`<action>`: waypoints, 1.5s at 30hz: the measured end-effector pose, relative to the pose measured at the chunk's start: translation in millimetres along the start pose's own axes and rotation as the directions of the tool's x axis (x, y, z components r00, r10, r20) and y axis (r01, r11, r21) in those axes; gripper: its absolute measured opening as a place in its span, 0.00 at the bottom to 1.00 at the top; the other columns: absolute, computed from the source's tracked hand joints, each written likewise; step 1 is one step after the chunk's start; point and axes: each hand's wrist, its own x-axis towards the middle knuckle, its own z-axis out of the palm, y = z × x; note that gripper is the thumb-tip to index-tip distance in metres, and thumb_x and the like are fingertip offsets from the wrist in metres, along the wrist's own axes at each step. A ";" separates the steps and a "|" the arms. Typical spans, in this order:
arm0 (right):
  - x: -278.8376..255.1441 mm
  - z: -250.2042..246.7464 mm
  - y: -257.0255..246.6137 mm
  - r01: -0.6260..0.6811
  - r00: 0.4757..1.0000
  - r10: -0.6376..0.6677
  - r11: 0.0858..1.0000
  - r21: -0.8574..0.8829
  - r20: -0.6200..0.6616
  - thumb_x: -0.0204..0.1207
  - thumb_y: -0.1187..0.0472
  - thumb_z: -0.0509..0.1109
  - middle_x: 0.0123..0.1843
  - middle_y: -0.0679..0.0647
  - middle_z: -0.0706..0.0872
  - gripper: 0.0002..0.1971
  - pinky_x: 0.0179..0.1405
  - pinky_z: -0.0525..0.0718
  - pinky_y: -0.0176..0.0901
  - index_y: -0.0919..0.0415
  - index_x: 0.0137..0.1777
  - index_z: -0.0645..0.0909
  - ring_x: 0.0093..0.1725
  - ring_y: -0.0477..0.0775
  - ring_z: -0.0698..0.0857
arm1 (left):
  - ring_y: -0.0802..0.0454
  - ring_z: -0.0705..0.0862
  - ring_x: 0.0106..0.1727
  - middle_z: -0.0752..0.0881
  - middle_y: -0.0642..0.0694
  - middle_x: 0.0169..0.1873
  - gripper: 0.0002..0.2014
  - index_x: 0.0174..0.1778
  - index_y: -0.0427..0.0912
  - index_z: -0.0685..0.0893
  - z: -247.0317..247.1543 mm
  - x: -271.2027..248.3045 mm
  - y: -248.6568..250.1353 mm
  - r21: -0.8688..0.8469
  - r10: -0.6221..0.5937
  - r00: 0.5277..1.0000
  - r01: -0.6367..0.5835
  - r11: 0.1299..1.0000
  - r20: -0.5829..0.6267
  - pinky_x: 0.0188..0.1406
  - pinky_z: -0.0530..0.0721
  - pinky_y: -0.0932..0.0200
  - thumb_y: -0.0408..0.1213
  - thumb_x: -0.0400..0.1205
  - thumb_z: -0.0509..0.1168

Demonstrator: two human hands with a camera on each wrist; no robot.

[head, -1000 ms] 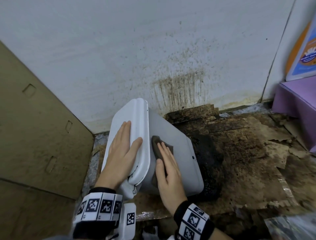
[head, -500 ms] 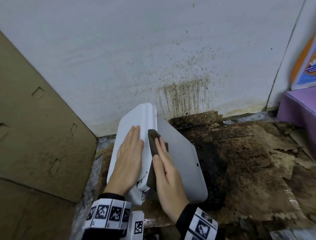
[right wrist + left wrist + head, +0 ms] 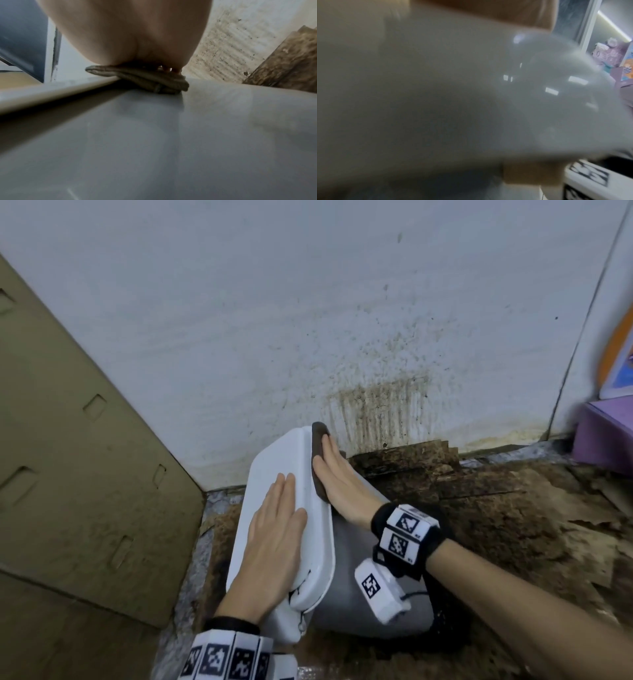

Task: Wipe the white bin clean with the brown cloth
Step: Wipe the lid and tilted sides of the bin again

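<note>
The white bin [image 3: 346, 587] lies tipped on its side on the floor, its lid [image 3: 274, 470] facing left and up. My left hand [image 3: 274, 529] rests flat on the lid with straight fingers. My right hand [image 3: 337, 474] presses the folded brown cloth [image 3: 318, 453] flat against the bin's side, just under the lid's rim, near the far end by the wall. In the right wrist view the cloth [image 3: 150, 79] is squashed under my palm [image 3: 130, 35] on the grey-white bin wall [image 3: 171, 142]. The left wrist view is filled by the blurred lid [image 3: 471, 101].
A stained white wall [image 3: 342, 320] stands right behind the bin. A brown cardboard panel [image 3: 75, 457] leans at the left. Dirty, torn cardboard [image 3: 496, 525] covers the floor to the right. A purple box [image 3: 606, 436] sits at the far right.
My right hand has slid the cloth along the bin's side, under the lid rim, away from me towards the wall. My left hand stays flat on the lid.
</note>
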 end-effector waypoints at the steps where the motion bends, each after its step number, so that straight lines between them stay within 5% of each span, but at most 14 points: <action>1: 6.6 -5.4 -1.6 -0.007 1.000 0.007 1.000 0.003 0.013 0.91 0.42 0.42 0.90 0.43 0.33 0.32 0.85 0.38 0.43 0.49 0.89 0.32 0.89 0.44 0.37 | 0.72 0.40 0.87 0.38 0.80 0.78 0.24 0.72 0.78 0.37 -0.1 0.4 1.0 0.006 0.000 1.000 0.000 1.000 0.002 0.90 0.45 0.52 0.57 0.84 0.41; 6: 12.8 -13.2 0.7 -0.004 1.000 0.004 1.000 0.017 0.008 0.91 0.42 0.42 0.90 0.42 0.36 0.32 0.79 0.38 0.37 0.49 0.89 0.34 0.89 0.42 0.39 | 0.73 0.40 0.86 0.37 0.82 0.76 0.23 0.72 0.80 0.38 3.2 2.5 2.1 0.037 0.009 1.000 -0.009 0.999 0.000 0.90 0.43 0.53 0.57 0.84 0.40; 13: -48.4 31.2 16.3 0.090 0.990 -0.101 0.990 -0.108 -0.103 0.90 0.42 0.34 0.89 0.41 0.34 0.29 0.89 0.41 0.47 0.49 0.88 0.36 0.87 0.38 0.35 | 0.73 0.41 0.86 0.38 0.82 0.76 0.22 0.72 0.79 0.39 2.3 0.6 2.0 0.020 0.005 1.000 -0.005 1.000 -0.001 0.90 0.44 0.52 0.55 0.89 0.43; 15: -80.7 53.8 18.4 0.159 0.964 -0.177 0.982 -0.101 -0.200 0.87 0.39 0.32 0.88 0.36 0.36 0.29 0.88 0.42 0.42 0.43 0.86 0.38 0.87 0.34 0.36 | 0.74 0.40 0.86 0.38 0.83 0.76 0.23 0.72 0.78 0.39 2.5 -0.4 3.8 0.024 -0.001 1.000 0.001 1.000 -0.002 0.90 0.44 0.53 0.57 0.84 0.41; 17: -105.9 67.0 10.8 0.132 0.963 -0.114 0.989 0.059 -0.243 0.88 0.41 0.39 0.87 0.25 0.38 0.27 0.84 0.41 0.33 0.34 0.86 0.37 0.84 0.26 0.38 | 0.74 0.41 0.86 0.38 0.82 0.76 0.24 0.72 0.78 0.38 3.3 -0.5 3.2 0.007 0.002 1.000 -0.002 1.000 -0.004 0.90 0.45 0.52 0.56 0.84 0.41; 21: -107.0 70.9 5.3 0.148 0.960 -0.136 0.988 0.032 -0.243 0.88 0.42 0.39 0.85 0.23 0.37 0.26 0.82 0.39 0.29 0.29 0.84 0.35 0.83 0.25 0.37 | 0.74 0.41 0.86 0.39 0.81 0.77 0.24 0.73 0.77 0.38 1.3 -2.0 1.1 -0.003 -0.002 1.000 0.002 1.000 -0.002 0.90 0.45 0.52 0.56 0.84 0.42; 24: -82.8 56.4 16.8 0.190 0.951 -0.214 0.974 -0.123 -0.223 0.86 0.37 0.33 0.87 0.32 0.39 0.27 0.88 0.39 0.39 0.34 0.85 0.45 0.86 0.32 0.36 | 0.76 0.39 0.85 0.38 0.78 0.80 0.24 0.74 0.77 0.37 -0.1 -3.0 3.3 0.011 -0.006 1.000 0.006 1.000 0.003 0.90 0.43 0.55 0.58 0.84 0.40; 27: -40.7 34.3 28.3 0.176 0.975 -0.214 0.899 -0.401 -0.054 0.90 0.45 0.36 0.91 0.55 0.35 0.30 0.86 0.31 0.50 0.60 0.82 0.64 0.87 0.51 0.30 | 0.74 0.38 0.86 0.39 0.72 0.85 0.22 0.74 0.76 0.36 0.9 -3.3 3.7 0.032 0.011 1.000 -0.011 0.999 0.011 0.90 0.43 0.55 0.51 0.93 0.42; 29: -12.0 15.5 25.6 0.111 0.993 -0.120 0.937 -0.331 -0.005 0.91 0.46 0.39 0.90 0.51 0.32 0.29 0.87 0.32 0.55 0.60 0.85 0.57 0.87 0.52 0.28 | 0.73 0.38 0.86 0.39 0.70 0.85 0.25 0.74 0.76 0.36 2.1 -2.4 4.6 0.048 0.024 1.000 -0.025 0.999 0.012 0.89 0.43 0.55 0.45 0.94 0.44; 31: 10.2 1.7 21.9 0.059 0.997 -0.068 0.961 -0.270 -0.023 0.81 0.33 0.35 0.90 0.47 0.32 0.40 0.88 0.40 0.61 0.53 0.89 0.46 0.89 0.51 0.31 | 0.73 0.38 0.86 0.39 0.69 0.86 0.25 0.73 0.76 0.36 1.8 -1.7 6.0 0.062 0.024 1.000 -0.026 0.998 0.019 0.89 0.42 0.56 0.44 0.95 0.44; 36: 12.4 -1.8 20.6 0.036 0.999 -0.029 0.948 -0.317 0.027 0.75 0.29 0.33 0.89 0.49 0.27 0.44 0.87 0.41 0.67 0.49 0.89 0.39 0.88 0.54 0.28 | 0.77 0.37 0.84 0.38 0.74 0.84 0.24 0.74 0.77 0.36 0.9 -2.9 6.6 0.038 -0.008 1.000 0.008 0.999 0.023 0.89 0.42 0.55 0.57 0.86 0.40; 40: -30.3 16.7 13.1 0.053 0.997 -0.060 0.986 -0.155 -0.040 0.90 0.44 0.44 0.88 0.46 0.26 0.32 0.88 0.39 0.58 0.43 0.88 0.32 0.87 0.46 0.28 | 0.80 0.37 0.83 0.39 0.78 0.82 0.25 0.75 0.79 0.38 3.0 -2.8 9.5 0.009 -0.018 1.000 0.018 1.000 0.026 0.90 0.43 0.53 0.60 0.83 0.39; 45: -82.9 37.7 7.0 0.082 0.993 -0.088 0.994 -0.077 -0.083 0.91 0.48 0.46 0.87 0.37 0.26 0.30 0.87 0.40 0.47 0.37 0.87 0.34 0.84 0.34 0.28 | 0.81 0.38 0.83 0.40 0.76 0.84 0.26 0.80 0.75 0.41 4.9 -7.2 14.5 0.003 -0.019 1.000 0.019 1.000 0.025 0.90 0.42 0.55 0.60 0.84 0.35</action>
